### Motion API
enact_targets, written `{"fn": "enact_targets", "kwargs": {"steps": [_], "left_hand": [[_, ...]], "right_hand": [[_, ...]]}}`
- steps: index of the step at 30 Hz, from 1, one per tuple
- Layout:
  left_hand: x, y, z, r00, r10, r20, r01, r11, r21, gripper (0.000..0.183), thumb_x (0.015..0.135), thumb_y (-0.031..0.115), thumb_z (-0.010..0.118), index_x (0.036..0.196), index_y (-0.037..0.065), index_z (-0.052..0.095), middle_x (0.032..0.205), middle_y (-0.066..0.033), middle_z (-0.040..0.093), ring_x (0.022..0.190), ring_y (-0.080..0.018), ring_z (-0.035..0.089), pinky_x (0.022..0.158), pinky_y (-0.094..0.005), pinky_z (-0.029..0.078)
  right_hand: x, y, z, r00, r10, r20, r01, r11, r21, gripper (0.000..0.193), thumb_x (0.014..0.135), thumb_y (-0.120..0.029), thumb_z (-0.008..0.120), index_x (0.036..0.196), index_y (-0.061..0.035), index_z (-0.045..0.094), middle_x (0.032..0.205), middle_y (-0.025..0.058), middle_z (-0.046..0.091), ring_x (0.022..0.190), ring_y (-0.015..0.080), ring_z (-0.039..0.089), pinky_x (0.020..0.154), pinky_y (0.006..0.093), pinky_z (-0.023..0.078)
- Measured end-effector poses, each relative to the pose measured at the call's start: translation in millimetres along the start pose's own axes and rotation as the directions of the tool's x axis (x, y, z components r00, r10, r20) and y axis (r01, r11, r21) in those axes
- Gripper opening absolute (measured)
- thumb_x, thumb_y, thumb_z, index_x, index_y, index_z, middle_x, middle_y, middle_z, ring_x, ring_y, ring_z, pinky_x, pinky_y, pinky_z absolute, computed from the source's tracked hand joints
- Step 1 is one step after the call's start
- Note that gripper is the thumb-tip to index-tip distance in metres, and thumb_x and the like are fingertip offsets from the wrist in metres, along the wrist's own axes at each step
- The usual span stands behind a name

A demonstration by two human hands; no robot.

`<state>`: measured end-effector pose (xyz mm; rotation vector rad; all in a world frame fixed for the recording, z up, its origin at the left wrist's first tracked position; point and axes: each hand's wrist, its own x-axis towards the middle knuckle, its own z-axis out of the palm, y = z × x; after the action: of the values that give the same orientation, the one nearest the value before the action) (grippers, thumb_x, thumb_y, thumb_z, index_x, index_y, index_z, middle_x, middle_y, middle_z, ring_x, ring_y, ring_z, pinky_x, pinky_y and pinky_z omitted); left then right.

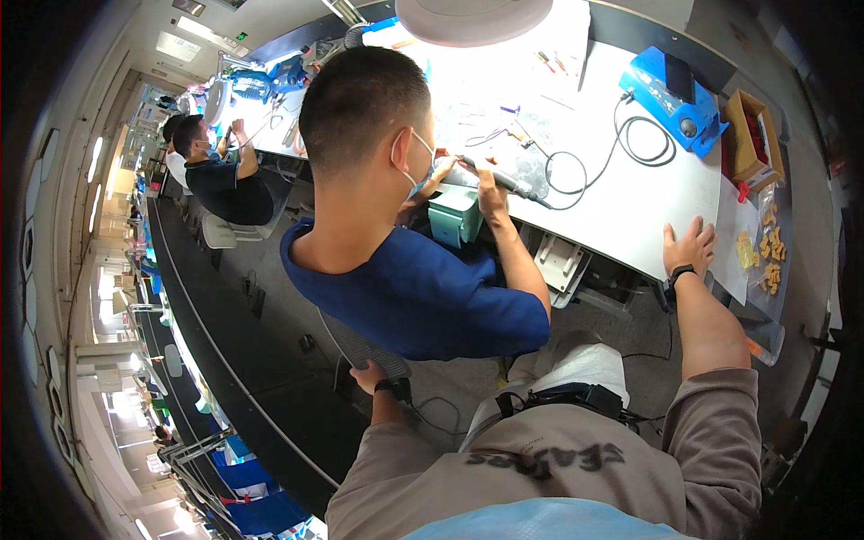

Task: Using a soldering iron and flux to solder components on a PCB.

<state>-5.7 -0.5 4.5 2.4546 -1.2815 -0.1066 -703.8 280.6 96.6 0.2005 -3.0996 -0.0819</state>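
My right hand (690, 247) lies flat on the white tabletop (630, 229) near its right end, fingers spread, holding nothing. Low on the left, my left hand (366, 376) is closed over the edge of a dark mesh chair back (355, 337); some of its fingers are hidden. Between my arms sits a co-worker in a blue shirt (423, 292), seen from behind. A dark pen-shaped corded tool (504, 178) is in the co-worker's right hand (491, 193), above a green box-like piece (454, 216). The tip and whatever it touches are too small to make out.
A blue control box (670, 94) stands at the table's far right, with a coiled black cable (643, 144) beside it. Nearby are a cardboard box (751, 135) and several yellowish pieces (771, 247). A round lamp (472, 18) hangs overhead. Other people (225, 180) sit farther left.
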Motion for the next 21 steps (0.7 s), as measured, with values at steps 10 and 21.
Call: {"fn": "enact_targets", "kwargs": {"steps": [10, 21], "left_hand": [[-5, 6, -5, 1.0, -0.025, -0.008, 0.025, 1.0, -0.007, 0.044, 0.089, 0.027, 0.068, 0.119, -0.001, 0.053, 0.112, -0.0306, 0.068, 0.104, -0.0467, 0.067, 0.086, -0.0514, 0.054], [-7, 11, -9, 0.998, -0.049, 0.048, 0.05, 0.999, -0.021, 0.046, 0.09, 0.028, 0.069, 0.122, -0.001, 0.052, 0.115, -0.0297, 0.068, 0.107, -0.0456, 0.067, 0.088, -0.0509, 0.054]], "right_hand": [[-1, -2, -6, 1.0, 0.007, 0.03, -0.006, 1.0, -0.003, 0.085, 0.092, -0.059, 0.059, 0.157, -0.0128, 0.028, 0.161, 0.0203, 0.026, 0.149, 0.0451, 0.024, 0.115, 0.0594, 0.032], [0, 0, -2, 1.0, 0.005, 0.005, -0.005, 1.0, 0.005, 0.084, 0.092, -0.059, 0.06, 0.156, -0.0125, 0.029, 0.16, 0.0208, 0.027, 0.149, 0.0456, 0.024, 0.115, 0.0598, 0.031]]}}
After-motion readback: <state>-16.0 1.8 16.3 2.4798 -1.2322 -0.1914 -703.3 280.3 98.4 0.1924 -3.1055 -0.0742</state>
